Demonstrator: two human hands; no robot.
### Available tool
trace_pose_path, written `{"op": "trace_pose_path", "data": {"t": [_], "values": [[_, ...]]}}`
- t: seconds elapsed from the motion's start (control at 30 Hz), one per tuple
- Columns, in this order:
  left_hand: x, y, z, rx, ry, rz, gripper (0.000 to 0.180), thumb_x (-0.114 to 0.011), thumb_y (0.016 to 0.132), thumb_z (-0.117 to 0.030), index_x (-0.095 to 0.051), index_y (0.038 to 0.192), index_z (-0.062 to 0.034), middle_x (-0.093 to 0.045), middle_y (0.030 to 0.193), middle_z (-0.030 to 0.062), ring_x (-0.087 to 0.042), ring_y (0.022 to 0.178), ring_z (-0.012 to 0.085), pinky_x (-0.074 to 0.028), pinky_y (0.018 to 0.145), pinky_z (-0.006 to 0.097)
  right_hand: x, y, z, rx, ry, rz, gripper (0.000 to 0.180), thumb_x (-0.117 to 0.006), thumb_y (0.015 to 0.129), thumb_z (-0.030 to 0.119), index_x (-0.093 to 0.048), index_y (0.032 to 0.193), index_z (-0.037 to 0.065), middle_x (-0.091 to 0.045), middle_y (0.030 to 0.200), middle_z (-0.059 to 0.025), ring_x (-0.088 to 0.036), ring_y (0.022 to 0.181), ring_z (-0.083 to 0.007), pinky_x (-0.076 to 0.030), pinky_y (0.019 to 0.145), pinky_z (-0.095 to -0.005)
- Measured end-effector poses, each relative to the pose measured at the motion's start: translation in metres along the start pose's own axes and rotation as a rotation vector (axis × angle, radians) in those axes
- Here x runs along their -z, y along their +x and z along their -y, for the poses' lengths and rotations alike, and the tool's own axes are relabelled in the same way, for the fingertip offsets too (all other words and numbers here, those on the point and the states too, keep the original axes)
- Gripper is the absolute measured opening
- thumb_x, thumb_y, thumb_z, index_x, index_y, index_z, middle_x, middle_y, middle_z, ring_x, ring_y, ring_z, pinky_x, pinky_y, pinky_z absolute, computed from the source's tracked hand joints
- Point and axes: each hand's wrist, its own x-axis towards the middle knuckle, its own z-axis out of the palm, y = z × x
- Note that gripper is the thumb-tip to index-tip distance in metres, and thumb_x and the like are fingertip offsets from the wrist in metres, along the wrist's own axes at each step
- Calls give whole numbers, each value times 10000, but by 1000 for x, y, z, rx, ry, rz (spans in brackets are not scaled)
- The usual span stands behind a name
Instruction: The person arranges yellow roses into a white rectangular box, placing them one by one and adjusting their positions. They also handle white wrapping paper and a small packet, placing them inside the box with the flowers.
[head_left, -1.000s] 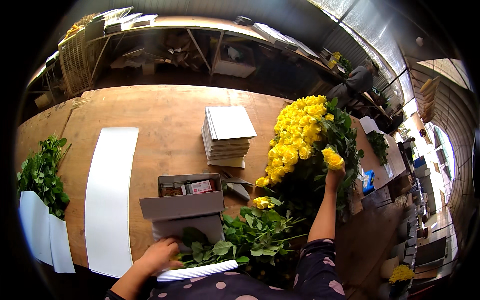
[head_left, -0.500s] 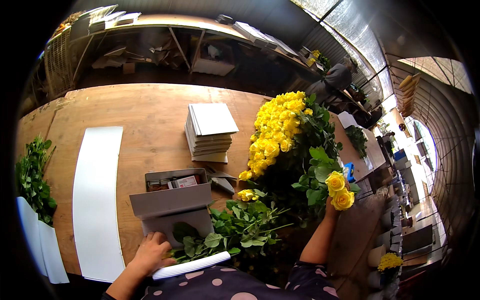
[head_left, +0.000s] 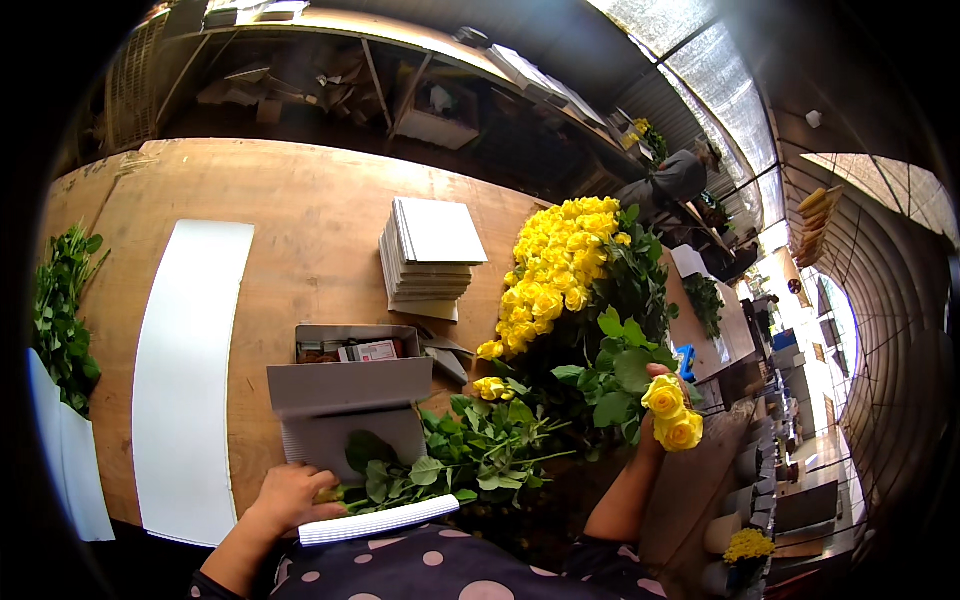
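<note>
My left hand (head_left: 292, 496) is at the near table edge, its fingers closed round the stem ends of a leafy rose bunch (head_left: 480, 450). That bunch lies on corrugated cardboard (head_left: 375, 522), whose near edge curls up in front of me. Two yellow roses (head_left: 672, 412) with green leaves are raised at the right in my right hand (head_left: 655, 372), which is closed on their stems and partly hidden by the blooms. Beside that hand is a large heap of yellow roses (head_left: 560, 265), heads toward the table. One yellow rose head (head_left: 493, 388) rests by the leafy bunch.
A grey open box (head_left: 350, 388) holds small items, with a dark-bladed tool (head_left: 447, 362) beside it. Beyond stands a stack of white card (head_left: 435, 250). A long white sheet (head_left: 190, 380) and leafy stems (head_left: 65, 320) lie left. Another person (head_left: 680, 178) works far right.
The whole view has shifted slightly. My right hand and its two roses have come a little left and lower. My left hand stays at the stem ends.
</note>
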Motion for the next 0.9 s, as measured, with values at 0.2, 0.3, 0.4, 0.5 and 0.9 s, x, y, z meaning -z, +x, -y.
{"op": "trace_pose_path", "data": {"t": [0.2,0.3,0.4,0.5,0.9], "values": [[2,1,-1,18,-25,40,362,-642,650,-451,-569,799,-129,-573,651,59,-567,665,263,-449,578,378,1,-13,-10,-277,333,30,246,-480,863,185,-533,1019,1,-561,1047,-70,-527,831,-123,-415,743,-250],[1,3,-1,22,-25,49,368,-637,660,-464,-562,796,-130,-576,629,59,-574,625,263,-446,556,380,0,-9,-7,-56,117,75,178,-487,853,161,-561,935,22,-577,967,-66,-539,850,-146,-422,759,-277],[4,4,-3,38,-32,64,378,-624,672,-485,-561,808,-138,-574,605,61,-577,589,263,-443,535,380,3,-14,-16,-239,415,102,158,-566,767,30,-566,920,-9,-593,924,-103,-578,789,-178,-483,714,-272],[4,-1,0,42,-47,63,404,-588,696,-523,-574,860,-154,-568,584,66,-579,572,261,-441,520,378,0,1,11,-75,80,209,171,-609,735,46,-582,892,-16,-607,839,-104,-595,727,-194,-490,645,-274],[-18,-19,17,-98,89,-117,390,-516,765,-509,-552,1002,-202,-523,538,46,-571,518,211,-443,440,322,-193,-110,186,63,377,1376,490,-541,741,102,-379,1179,-43,-468,1020,-254,-482,932,-397,-421,794,-417]]}}
